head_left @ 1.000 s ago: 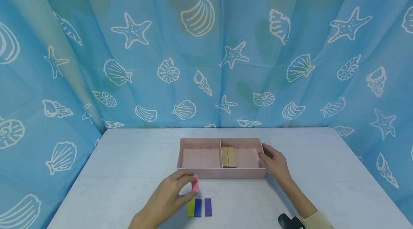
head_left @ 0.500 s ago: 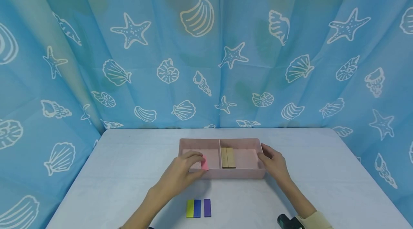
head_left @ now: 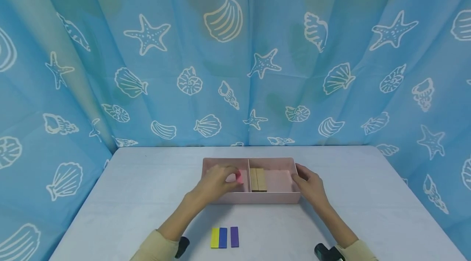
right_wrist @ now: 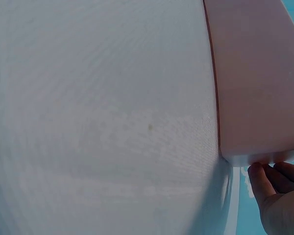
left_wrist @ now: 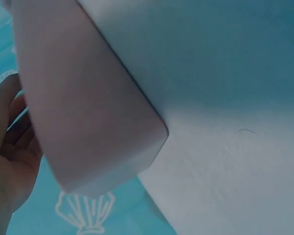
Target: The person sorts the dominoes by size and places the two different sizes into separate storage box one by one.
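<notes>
A pink two-compartment box [head_left: 257, 198] stands on the white table. Over its left compartment, my left hand [head_left: 215, 183] pinches a small pink block [head_left: 239, 177] between thumb and fingers, close to the divider. In the left wrist view that hand [left_wrist: 12, 156] shows partly behind the box wall [left_wrist: 93, 112]. At the box's right end, my right hand [head_left: 310, 184] grips the side wall, thumb at the rim and fingers outside. The right wrist view has its fingertips against the end of the box [right_wrist: 262, 83]. Two plain wooden blocks [head_left: 258, 179] lie side by side in the right compartment, along the divider.
In front of the box, a yellow block [head_left: 215, 238] and a blue block [head_left: 223, 238] lie together on the table [head_left: 147, 195]. A purple block [head_left: 234, 237] lies just to their right. A blue shell-patterned curtain [head_left: 235, 56] hangs behind and at both sides.
My left hand has carried the pink block from above the loose blocks, over the front wall, into the left compartment near the divider. My right hand has stayed on the box's right end.
</notes>
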Motion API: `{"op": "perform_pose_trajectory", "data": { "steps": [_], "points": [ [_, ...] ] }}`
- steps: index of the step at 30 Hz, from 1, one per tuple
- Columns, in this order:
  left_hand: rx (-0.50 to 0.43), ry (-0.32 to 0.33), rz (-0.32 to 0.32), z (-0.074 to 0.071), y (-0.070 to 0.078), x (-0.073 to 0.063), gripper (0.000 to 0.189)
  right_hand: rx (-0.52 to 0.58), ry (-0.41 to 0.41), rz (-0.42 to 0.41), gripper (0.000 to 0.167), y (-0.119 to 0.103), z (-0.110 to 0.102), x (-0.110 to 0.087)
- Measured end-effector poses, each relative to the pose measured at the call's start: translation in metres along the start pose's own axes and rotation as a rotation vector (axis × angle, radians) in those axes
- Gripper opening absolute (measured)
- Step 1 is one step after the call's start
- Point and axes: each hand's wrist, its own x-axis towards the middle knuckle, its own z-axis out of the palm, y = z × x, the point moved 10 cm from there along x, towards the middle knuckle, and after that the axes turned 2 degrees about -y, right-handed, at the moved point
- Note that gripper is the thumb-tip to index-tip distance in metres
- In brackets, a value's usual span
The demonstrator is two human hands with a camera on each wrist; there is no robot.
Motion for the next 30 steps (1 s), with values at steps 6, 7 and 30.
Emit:
{"op": "perform_pose_trajectory", "data": {
  "steps": [6, 7, 30],
  "points": [
    [-0.037, -0.076, -0.053, 0.021, -0.014, 0.012, 0.015, -0.005, -0.002, 0.003, 0.052, -0.001, 0.0, -0.001],
    [-0.047, -0.088, -0.058, 0.024, -0.015, 0.014, 0.015, -0.006, -0.002, 0.004, 0.053, -0.001, 0.0, -0.001],
    [-0.031, -0.21, -0.034, 0.051, -0.027, 0.04, 0.017, -0.014, 0.01, 0.006, 0.052, -0.002, -0.001, -0.001]
  ]
}}
